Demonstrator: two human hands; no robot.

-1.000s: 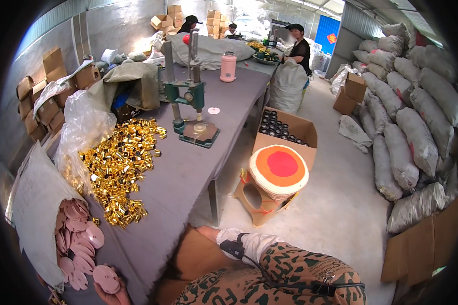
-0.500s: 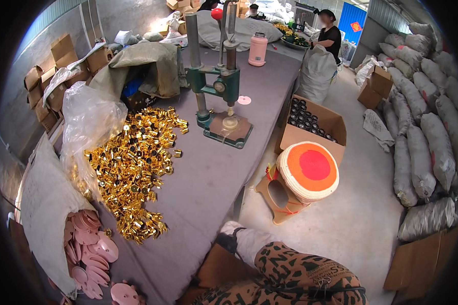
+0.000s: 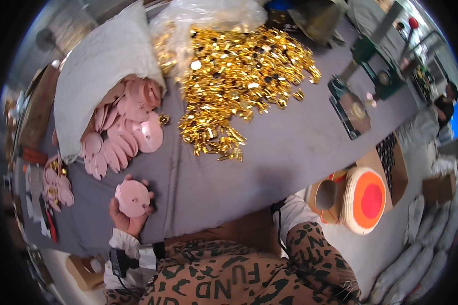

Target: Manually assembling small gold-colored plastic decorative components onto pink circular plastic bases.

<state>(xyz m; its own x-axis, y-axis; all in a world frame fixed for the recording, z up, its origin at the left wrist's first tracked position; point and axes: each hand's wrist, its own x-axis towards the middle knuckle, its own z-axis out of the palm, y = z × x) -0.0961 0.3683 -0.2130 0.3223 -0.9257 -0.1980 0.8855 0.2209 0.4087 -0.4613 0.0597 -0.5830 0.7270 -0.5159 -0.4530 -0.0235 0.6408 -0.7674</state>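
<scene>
My left hand [image 3: 120, 219] is closed around a round pink disc [image 3: 133, 199] with a small hole and a notch, held by its rim just above the table's near edge. Beyond it, many similar pink discs [image 3: 118, 145] spill from the mouth of a white woven sack [image 3: 109, 66]. A smaller cluster of pink pieces with gold parts [image 3: 59, 185] lies to the left. Of my right arm only the patterned sleeve and white cuff [image 3: 296, 211] show, by the table edge; my right hand itself is not visible.
A large heap of shiny gold parts [image 3: 234, 81] lies mid-table beside clear plastic. A green hand press [image 3: 379, 76] stands at the far right. A round stool with an orange and red top [image 3: 367, 200] and an open carton [image 3: 399, 173] are on the floor at right, near stacked sacks [image 3: 409, 267].
The view has swung left and down toward the pink discs. My left hand, mostly out of sight before, now shows fully with a pink disc in it.
</scene>
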